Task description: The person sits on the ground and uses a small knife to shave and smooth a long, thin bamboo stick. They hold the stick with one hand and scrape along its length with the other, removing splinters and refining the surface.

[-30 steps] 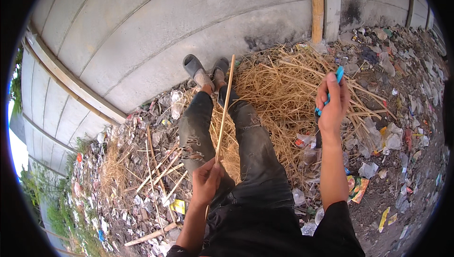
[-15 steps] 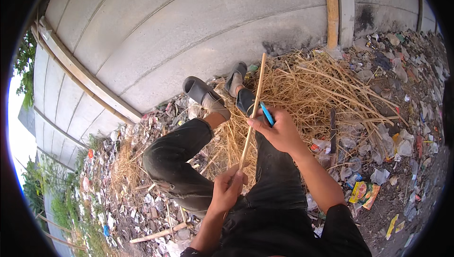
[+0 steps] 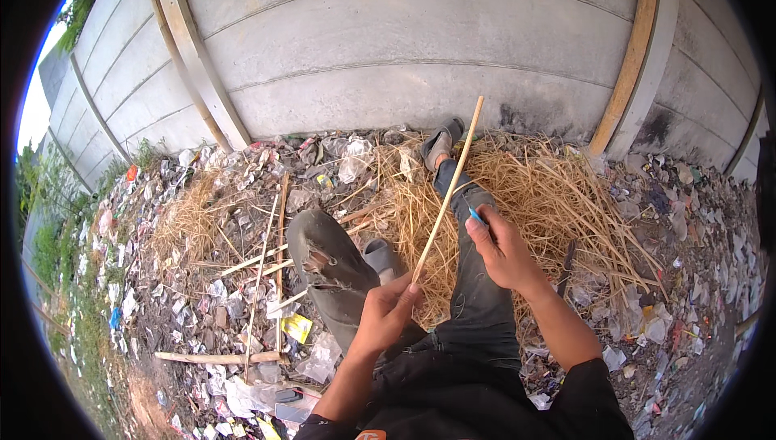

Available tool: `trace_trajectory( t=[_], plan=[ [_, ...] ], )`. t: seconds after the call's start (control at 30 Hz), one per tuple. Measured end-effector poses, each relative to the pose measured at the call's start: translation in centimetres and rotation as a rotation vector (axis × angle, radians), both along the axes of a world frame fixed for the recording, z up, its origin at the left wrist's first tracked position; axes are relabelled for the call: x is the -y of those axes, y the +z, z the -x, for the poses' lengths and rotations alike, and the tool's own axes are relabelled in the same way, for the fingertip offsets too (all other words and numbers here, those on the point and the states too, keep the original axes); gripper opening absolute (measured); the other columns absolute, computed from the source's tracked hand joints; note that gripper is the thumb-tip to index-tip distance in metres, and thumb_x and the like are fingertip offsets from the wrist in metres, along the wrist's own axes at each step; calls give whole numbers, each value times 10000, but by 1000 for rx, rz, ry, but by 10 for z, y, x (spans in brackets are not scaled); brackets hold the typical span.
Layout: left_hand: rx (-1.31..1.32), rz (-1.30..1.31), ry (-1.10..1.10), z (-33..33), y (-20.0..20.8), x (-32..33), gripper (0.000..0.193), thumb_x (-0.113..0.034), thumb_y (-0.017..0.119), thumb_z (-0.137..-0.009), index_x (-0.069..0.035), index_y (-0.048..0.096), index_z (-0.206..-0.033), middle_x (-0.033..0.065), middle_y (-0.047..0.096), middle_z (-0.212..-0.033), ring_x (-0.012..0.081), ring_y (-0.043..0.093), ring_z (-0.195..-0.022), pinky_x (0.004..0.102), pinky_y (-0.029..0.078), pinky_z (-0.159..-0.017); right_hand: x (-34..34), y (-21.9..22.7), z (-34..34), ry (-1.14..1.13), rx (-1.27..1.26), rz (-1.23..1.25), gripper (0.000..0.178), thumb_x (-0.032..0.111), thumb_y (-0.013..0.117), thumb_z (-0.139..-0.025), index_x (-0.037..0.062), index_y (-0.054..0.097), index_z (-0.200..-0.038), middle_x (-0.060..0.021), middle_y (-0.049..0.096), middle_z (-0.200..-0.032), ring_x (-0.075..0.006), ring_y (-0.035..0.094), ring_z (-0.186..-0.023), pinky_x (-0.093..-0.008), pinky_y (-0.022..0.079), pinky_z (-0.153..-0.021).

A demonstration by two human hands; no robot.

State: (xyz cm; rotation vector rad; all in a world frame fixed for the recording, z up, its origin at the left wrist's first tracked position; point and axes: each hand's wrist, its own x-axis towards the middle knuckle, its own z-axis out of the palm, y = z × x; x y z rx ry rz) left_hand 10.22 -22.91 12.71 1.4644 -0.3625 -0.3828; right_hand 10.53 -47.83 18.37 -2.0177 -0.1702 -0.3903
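My left hand [image 3: 386, 309] is closed round the lower end of a pale bamboo stick [image 3: 449, 189]. The stick slants up and away to the right, its far end free in front of the wall. A thin pale strand shows beside the middle of it. In my right hand [image 3: 508, 255], fingers closed, is a slim blue tool [image 3: 475, 215]; only a short piece shows, and its working edge cannot be made out. That hand is just right of the stick, apart from it, above my right thigh. My left knee [image 3: 319, 250] is bent up, its trouser leg torn.
Dry straw-like shavings [image 3: 537, 189] are heaped around my right foot. Long bamboo strips [image 3: 280, 262] and a thicker stick [image 3: 214, 357] lie among scattered litter at left. A grey concrete wall [image 3: 420, 27] with upright posts [image 3: 638, 60] stands ahead. Green weeds [image 3: 61, 254] grow far left.
My right hand with the blue tool has drawn away from the stick, down and right. My left foot has pulled back from near the wall, and the view has turned.
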Motion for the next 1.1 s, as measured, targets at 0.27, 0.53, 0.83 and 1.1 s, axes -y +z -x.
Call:
trace_trajectory(
  t=[0.27, 0.53, 0.83, 1.1],
  plan=[
    [192, 13, 33, -28, 15, -27, 400, -182, 636, -1080, 14, 633, -1429, -30, 642, -845, 37, 551, -764, 236, 488, -716, -3, 88, -23, 46, 58, 212, 424, 393, 485, -1138, 10, 667, -1161, -41, 575, -709, -137, 559, -623, -328, 453, -594],
    [86, 72, 28, -75, 57, -16, 413, -205, 645, -1080, -19, 627, -1448, -46, 619, -794, 2, 479, -641, 200, 404, -562, -11, 142, -88, -13, 165, 639, 458, 365, 524, -1115, -11, 601, -864, -177, 548, -587, -323, 528, -505, -433, 427, -536],
    [52, 149, -61, -156, 78, 33, 260, -178, 605, -1102, 27, 719, -1212, -71, 561, -749, 2, 437, -660, 215, 360, -573, 22, 118, -157, 40, -24, 592, 474, 376, 511, -1113, -9, 637, -866, -216, 581, -595, -404, 607, -529, -499, 440, -521],
    [0, 83, -121, -231, 54, 92, 235, -192, 589, -1112, 0, 704, -1041, -81, 536, -728, 0, 415, -626, 222, 337, -545, 72, 56, -229, 42, -59, 444, 509, 376, 463, -1137, -17, 648, -871, -145, 509, -528, -295, 524, -468, -462, 395, -485]
  ],
)
